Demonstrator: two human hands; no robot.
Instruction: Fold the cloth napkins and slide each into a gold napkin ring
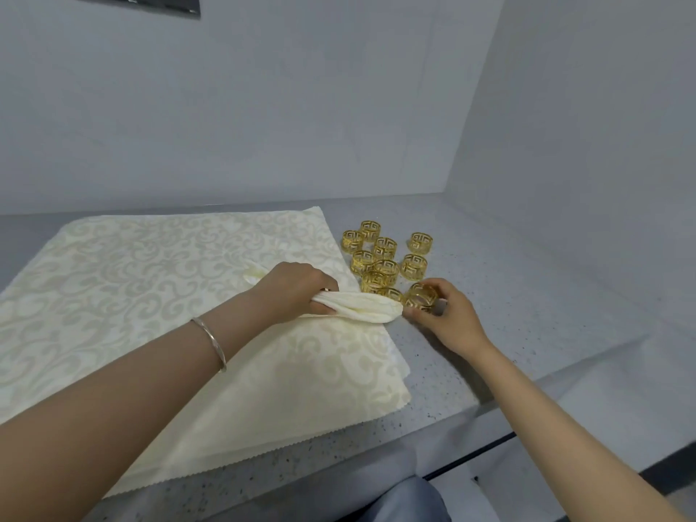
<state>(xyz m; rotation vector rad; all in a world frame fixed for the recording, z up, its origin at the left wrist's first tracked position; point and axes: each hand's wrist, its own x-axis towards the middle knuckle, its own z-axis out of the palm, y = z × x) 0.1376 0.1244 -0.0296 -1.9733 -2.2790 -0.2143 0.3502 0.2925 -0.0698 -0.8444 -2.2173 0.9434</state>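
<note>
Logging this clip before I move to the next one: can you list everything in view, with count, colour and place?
Rolled napkin: one, cream, at the stack's right edge, tip pointing toward the held ring.
Flat napkins: a stack of several, count unclear, cream patterned, left on the counter.
Loose rings: about nine, gold, clustered right of the stack.
Held ring: one, gold, at the cluster's near edge.
Counter: one, grey speckled.
Wall: grey, behind the counter.
Dark object: one, upper left, cut off.
Bracelet: one, silver, left wrist.
Left hand: grips the rolled napkin.
Right hand: pinches the held ring.
</note>
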